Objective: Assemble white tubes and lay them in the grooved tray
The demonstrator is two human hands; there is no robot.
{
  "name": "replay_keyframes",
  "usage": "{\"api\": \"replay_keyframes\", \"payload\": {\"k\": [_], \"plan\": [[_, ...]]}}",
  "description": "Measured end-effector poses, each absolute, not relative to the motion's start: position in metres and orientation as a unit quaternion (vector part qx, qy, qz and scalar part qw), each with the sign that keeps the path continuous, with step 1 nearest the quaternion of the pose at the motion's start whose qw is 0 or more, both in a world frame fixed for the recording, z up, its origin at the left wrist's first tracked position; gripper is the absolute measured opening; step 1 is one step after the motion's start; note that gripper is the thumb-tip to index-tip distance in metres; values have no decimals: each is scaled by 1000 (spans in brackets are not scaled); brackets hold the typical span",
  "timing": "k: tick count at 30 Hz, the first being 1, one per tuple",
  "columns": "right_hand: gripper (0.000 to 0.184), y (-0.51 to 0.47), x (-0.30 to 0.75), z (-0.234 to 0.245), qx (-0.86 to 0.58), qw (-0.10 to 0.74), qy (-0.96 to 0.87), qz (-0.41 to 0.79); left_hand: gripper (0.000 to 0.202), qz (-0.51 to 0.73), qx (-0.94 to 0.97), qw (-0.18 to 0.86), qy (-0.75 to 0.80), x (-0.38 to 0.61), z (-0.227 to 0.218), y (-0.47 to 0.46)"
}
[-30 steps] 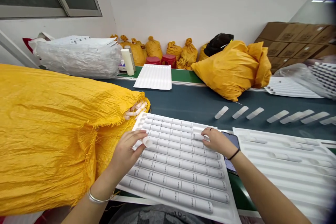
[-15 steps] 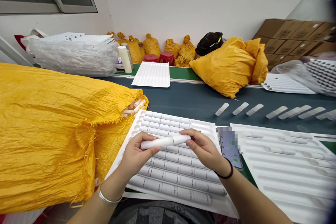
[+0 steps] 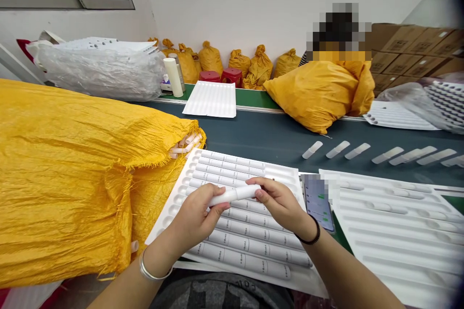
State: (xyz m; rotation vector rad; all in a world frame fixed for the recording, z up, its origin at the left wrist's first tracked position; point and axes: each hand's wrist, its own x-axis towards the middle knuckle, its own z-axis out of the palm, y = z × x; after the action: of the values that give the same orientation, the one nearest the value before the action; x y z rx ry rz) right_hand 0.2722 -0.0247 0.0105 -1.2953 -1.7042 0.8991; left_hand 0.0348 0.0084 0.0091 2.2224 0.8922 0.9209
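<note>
A slim white tube (image 3: 235,194) with a seam near its middle spans the space between my hands, tilted slightly up to the right. My left hand (image 3: 197,210) grips its left part between thumb and fingers, covering that end. The fingertips of my right hand (image 3: 277,200) pinch its right end. Below both hands lies a white grooved tray (image 3: 281,173). Several white tubes with small black print (image 3: 250,251) lie end to end in its grooves. A silver bangle (image 3: 154,273) is on my left wrist, a dark beaded band (image 3: 314,234) on my right.
On the left, a big yellow sack (image 3: 72,169) spills tubes at its mouth. A phone (image 3: 319,207) lies right of the tray, beside a second grooved tray (image 3: 384,246) holding clear-ended pieces. Several pieces lie on the dark belt (image 3: 246,135). Across it, a person is behind another yellow sack (image 3: 315,94).
My left hand has slid right along the tube, nearer the seam, covering its left end. My right hand stays about where it was. The person across the belt has risen from a bent position.
</note>
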Motion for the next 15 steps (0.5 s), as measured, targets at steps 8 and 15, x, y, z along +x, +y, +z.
{"api": "replay_keyframes", "payload": {"k": [8,15], "plan": [[33,-29,263,9,-513,382,-589,495,29,341,903,136,220,41,7,12],[24,-31,249,2,-505,233,-739,381,39,240,916,201,252,34,-3,4]]}}
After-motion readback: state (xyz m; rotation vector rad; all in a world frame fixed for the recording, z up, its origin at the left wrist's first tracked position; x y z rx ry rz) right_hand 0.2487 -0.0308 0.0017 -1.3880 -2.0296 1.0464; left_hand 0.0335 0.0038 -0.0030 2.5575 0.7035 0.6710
